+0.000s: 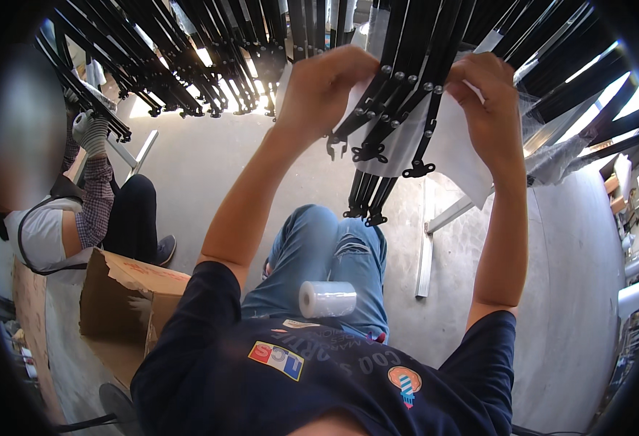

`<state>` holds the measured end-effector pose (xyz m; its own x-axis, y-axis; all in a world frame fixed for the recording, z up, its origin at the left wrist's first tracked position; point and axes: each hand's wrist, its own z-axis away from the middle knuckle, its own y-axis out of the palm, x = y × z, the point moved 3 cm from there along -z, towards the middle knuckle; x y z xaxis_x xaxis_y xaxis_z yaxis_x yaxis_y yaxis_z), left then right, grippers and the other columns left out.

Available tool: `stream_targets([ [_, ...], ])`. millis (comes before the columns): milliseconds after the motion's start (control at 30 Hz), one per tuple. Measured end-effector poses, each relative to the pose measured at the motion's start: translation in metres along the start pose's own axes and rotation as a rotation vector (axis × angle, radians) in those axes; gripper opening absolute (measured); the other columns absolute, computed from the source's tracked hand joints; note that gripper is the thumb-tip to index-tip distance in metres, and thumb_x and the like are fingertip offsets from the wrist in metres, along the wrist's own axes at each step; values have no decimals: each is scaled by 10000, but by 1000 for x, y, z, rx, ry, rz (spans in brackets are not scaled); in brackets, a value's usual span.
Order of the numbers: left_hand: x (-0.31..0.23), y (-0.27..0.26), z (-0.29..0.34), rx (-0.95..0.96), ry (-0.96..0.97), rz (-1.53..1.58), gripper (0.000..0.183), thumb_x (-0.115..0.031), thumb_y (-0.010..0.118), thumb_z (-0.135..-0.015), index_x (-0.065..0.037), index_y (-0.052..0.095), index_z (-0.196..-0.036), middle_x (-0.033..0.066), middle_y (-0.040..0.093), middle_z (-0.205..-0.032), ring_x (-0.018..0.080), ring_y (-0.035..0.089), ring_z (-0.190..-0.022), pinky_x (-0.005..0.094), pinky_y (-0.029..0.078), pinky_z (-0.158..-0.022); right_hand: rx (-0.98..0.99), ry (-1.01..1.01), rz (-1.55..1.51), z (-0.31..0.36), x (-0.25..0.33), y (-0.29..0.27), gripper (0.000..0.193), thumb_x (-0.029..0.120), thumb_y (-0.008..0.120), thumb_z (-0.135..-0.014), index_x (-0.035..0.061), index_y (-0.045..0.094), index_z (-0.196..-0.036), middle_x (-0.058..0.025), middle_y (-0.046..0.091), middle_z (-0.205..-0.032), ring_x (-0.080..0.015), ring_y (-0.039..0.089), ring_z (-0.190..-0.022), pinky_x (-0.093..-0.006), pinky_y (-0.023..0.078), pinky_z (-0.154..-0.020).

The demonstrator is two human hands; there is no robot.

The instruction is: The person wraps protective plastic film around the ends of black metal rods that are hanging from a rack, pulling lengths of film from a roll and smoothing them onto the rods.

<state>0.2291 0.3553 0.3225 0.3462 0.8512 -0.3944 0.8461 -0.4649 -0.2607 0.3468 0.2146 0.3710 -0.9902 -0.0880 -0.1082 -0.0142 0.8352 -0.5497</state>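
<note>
A bundle of black metal linkage bars (387,120) with silver rivets and hooked lower ends hangs before me. A thin translucent white plastic sheet (464,149) lies behind and around it. My right hand (485,98) is closed on this sheet at the bundle's right side, thumb and fingers pinched together. On the left side, my left hand (326,83) is closed against the bars; its fingertips are partly hidden and slightly blurred, so what they grip cannot be made out. On my lap rests a roll of clear stretch film (332,299), touched by neither hand.
More black bars (217,51) hang in rows overhead, some on the right in clear film (563,160). At left, a person in a gloved, checked sleeve (98,178) handles other bars. An open cardboard box (127,291) stands by my left side; a metal stand leg (425,254) is at right.
</note>
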Motion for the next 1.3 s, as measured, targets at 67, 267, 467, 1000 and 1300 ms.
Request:
stream_targets([
  [67, -6, -6, -7, -40, 70, 56, 165, 70, 464, -784, -25, 584, -845, 58, 602, -739, 131, 573, -702, 228, 440, -639, -70, -104, 50, -4, 3, -4, 77, 30, 570, -739, 97, 607, -729, -26, 542, -689, -171, 501, -788, -348, 245, -853],
  [267, 16, -1, -3, 89, -97, 554, 106, -67, 450, -864, -26, 526, -925, -8, 564, -786, 43, 514, -734, 188, 406, -671, -18, -139, -4, -4, 3, -1, 96, 40, 541, -770, 104, 611, -754, -10, 555, -707, -166, 500, -811, -353, 231, -871],
  [467, 22, -3, -9, 183, -53, 369, 308, -317, 557, -827, -26, 540, -928, 25, 583, -803, 74, 549, -766, 195, 427, -697, 37, -127, 61, -3, -4, 3, 114, 45, 520, -794, 110, 606, -758, -7, 567, -742, -165, 506, -838, -370, 219, -899],
  [1000, 26, 18, -58, 479, -258, 319, 475, -441, 616, -743, -21, 597, -964, 109, 623, -844, 184, 602, -810, 308, 473, -749, 58, -60, 375, -3, -17, 32, 167, -14, 578, -720, 144, 613, -761, 16, 544, -868, -148, 505, -916, -445, 152, -973],
  [1300, 23, 21, -86, 335, -194, 627, 462, -397, 638, -721, -4, 594, -959, 123, 628, -875, 218, 613, -835, 297, 484, -752, -40, 57, 90, 9, -26, 47, 86, 29, 608, -701, 111, 582, -703, 8, 558, -740, -150, 529, -803, -434, 205, -921],
])
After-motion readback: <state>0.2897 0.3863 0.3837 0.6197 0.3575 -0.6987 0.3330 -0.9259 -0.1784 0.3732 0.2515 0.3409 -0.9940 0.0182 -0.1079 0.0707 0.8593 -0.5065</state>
